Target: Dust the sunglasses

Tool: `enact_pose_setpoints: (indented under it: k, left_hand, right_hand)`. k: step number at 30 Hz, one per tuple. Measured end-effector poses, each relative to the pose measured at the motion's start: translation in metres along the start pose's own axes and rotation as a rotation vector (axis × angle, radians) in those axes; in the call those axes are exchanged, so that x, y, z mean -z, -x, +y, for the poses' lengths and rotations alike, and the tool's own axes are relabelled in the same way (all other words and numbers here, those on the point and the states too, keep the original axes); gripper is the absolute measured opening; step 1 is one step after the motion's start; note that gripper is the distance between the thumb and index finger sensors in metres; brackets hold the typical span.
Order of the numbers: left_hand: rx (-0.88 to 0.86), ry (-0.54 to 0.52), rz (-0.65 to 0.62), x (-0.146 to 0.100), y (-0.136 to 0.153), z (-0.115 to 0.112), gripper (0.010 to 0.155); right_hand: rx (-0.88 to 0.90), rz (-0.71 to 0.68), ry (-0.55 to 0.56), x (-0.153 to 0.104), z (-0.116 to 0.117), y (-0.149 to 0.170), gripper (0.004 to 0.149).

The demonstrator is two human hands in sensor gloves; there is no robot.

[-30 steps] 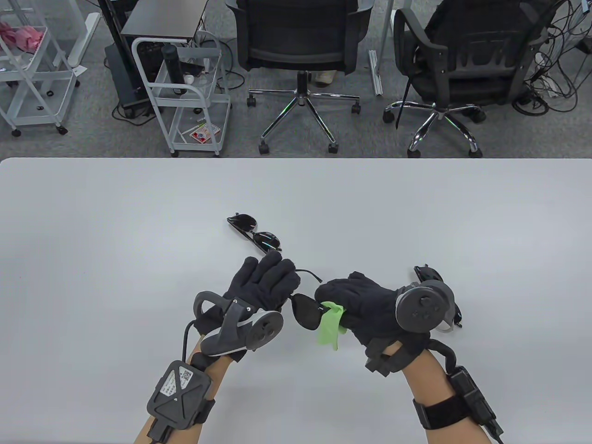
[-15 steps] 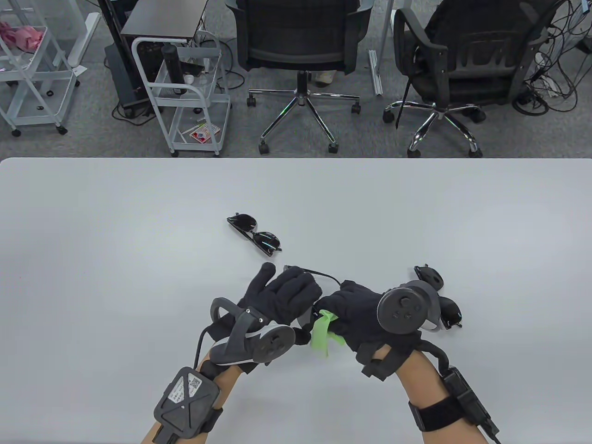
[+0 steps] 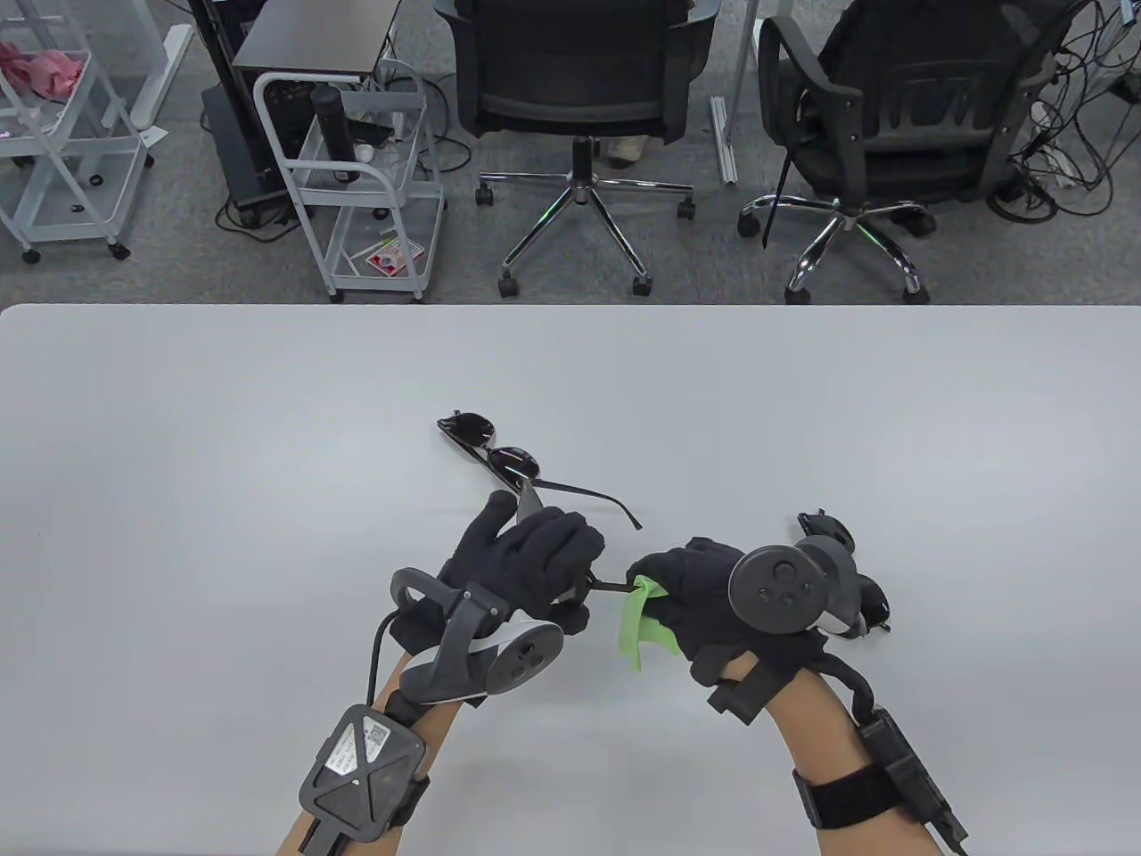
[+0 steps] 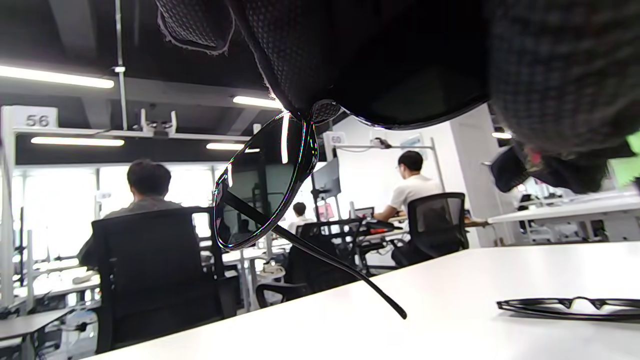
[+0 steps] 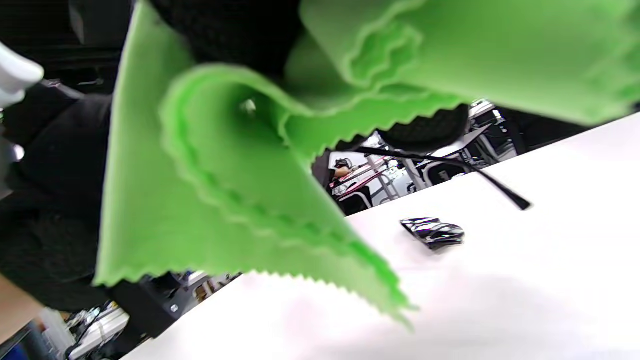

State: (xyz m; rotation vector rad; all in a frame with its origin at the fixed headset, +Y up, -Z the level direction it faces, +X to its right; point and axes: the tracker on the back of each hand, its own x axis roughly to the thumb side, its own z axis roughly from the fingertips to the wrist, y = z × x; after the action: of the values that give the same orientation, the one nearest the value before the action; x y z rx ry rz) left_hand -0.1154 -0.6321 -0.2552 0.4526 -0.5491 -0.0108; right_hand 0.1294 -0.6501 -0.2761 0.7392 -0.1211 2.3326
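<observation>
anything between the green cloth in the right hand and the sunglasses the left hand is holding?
Nothing visible. The left hand holds the sunglasses off the table, and the right hand pinches the green cloth right at one temple arm. The second pair lies behind them, out of the path.

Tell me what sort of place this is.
Most likely an open-plan office or lab: black mesh swivel chairs on grey carpet, a white metal trolley, and people seated at numbered workstations.
</observation>
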Motion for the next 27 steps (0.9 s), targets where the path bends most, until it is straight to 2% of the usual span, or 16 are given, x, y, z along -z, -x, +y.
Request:
enact_pose_setpoints:
  k: [8,13,18,22,25,27]
  left_hand:
    - [-0.075,0.019,0.088,-0.004,0.023,-0.006,0.088]
    - [-0.105,0.048,0.065,-0.004,0.021,-0.007,0.088]
    - [-0.080,0.024,0.038,-0.005,0.015,-0.003,0.089]
    - [-0.011,0.039,-0.054,-0.004,-0.009,-0.006,0.089]
    - [0.097,0.039,-0.131,-0.004,-0.032,-0.010,0.089]
    - [0.124,0.039,-0.133,-0.004,-0.036,-0.013,0.090]
  right_hand:
    - [0.163,0.116,0.056,-0.006,-0.004,0.032,0.044]
    - [0.245,0.128,0.050,-0.008,-0.002,0.039,0.044]
    - [0.217,0.084,0.029,-0.005,0.000,0.030,0.044]
    - [0.130,0.000,-0.058,0.003,0.014,0.007,0.044]
    - [0.161,-0.035,-0.075,0.008,0.025,-0.009,0.044]
    - [0.135,-0.021,-0.068,0.008,0.027,-0.012,0.044]
